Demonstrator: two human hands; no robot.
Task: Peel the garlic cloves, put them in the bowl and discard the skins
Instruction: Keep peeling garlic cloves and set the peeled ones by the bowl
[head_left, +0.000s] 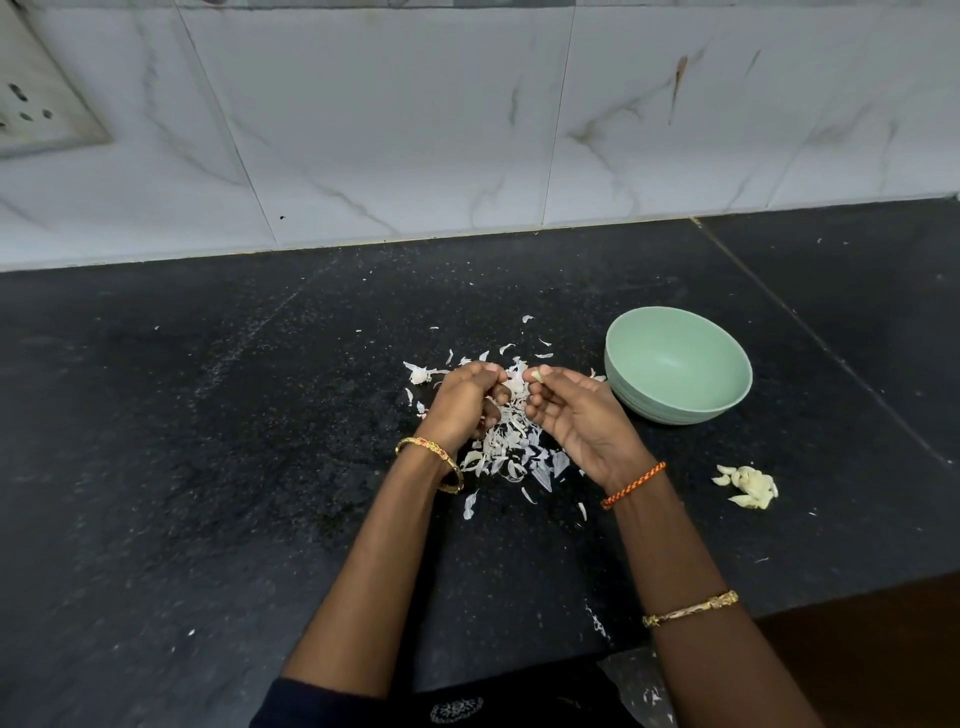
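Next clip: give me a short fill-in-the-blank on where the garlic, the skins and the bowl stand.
1. The green bowl holds ____ cloves.
2. The peeled cloves lie in a pile on the ____.
3. The right hand pinches a ____ in its fingers.
4. The loose skins lie mostly below the ____.

Missing words: no; counter; clove; hands

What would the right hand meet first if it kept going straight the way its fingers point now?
Probably the left hand: the right hand, pinching a garlic clove, points left toward it across a small gap, above the skins. Depth is unclear, so it might pass just beside it.
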